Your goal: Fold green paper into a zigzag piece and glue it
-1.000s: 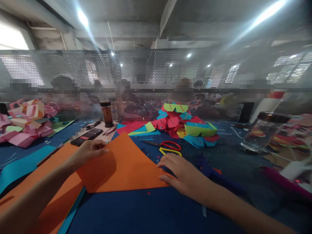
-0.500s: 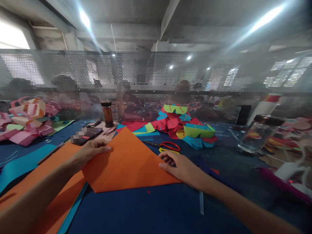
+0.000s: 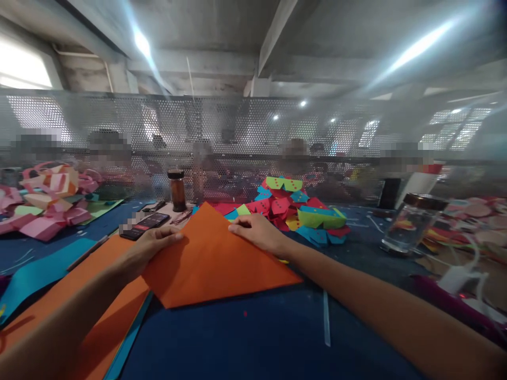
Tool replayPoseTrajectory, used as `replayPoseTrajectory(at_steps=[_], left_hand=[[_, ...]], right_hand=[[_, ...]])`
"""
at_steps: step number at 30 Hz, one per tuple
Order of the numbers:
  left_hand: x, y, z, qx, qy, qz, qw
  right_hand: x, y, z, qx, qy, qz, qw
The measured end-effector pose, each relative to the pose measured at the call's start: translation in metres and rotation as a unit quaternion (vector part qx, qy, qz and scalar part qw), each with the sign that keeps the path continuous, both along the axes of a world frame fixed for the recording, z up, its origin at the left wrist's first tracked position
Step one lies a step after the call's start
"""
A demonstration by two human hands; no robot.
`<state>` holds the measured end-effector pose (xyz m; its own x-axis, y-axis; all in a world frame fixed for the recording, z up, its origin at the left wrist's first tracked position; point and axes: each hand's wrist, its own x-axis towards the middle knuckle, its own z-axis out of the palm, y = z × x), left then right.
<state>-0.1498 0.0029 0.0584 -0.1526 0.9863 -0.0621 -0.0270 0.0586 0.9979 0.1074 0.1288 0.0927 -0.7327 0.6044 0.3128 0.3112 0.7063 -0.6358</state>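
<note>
An orange paper sheet [image 3: 214,264], folded into a triangle, lies on the blue table [image 3: 261,338] in front of me. My left hand [image 3: 152,244] presses flat on its left edge, thumb pointing right. My right hand [image 3: 255,232] rests on the sheet's upper right edge near the top corner, fingers curled onto the paper. More orange sheets [image 3: 79,311] lie under my left forearm, over a teal sheet [image 3: 35,272].
A phone [image 3: 144,224] and a dark jar [image 3: 177,190] stand behind the sheet. A pile of folded coloured paper pieces [image 3: 301,208] lies at the back centre, pink paper shapes [image 3: 43,203] at far left, a glass jar [image 3: 412,224] at right. A perforated metal screen [image 3: 245,137] closes the table's far side; people sit beyond it.
My right hand has slid from the sheet's lower right corner up along its right edge toward the top corner, now hiding the scissors. The left hand has stayed in place.
</note>
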Motion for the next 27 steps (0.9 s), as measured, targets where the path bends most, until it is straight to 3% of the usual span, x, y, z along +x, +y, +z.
replayPoseTrajectory(at_steps=[4,9,13,20,27], left_hand=[[-0.006,0.006,-0.005,0.056,-0.043,0.039,0.997],[-0.007,0.012,-0.013,0.06,-0.065,0.005,0.996],[0.002,0.011,-0.017,0.057,-0.009,-0.023,0.998],[0.005,0.012,-0.022,0.049,0.018,0.018,0.998],[0.004,0.013,-0.025,0.041,0.049,-0.028,0.998]], right_hand=[[0.001,0.013,0.02,0.032,0.064,-0.05,0.996],[0.011,0.026,0.037,0.054,0.127,-0.093,0.986],[0.014,0.024,0.034,0.039,0.13,-0.098,0.986],[0.016,0.024,0.026,0.029,0.121,-0.072,0.99],[0.013,0.03,0.026,0.044,0.13,-0.075,0.988]])
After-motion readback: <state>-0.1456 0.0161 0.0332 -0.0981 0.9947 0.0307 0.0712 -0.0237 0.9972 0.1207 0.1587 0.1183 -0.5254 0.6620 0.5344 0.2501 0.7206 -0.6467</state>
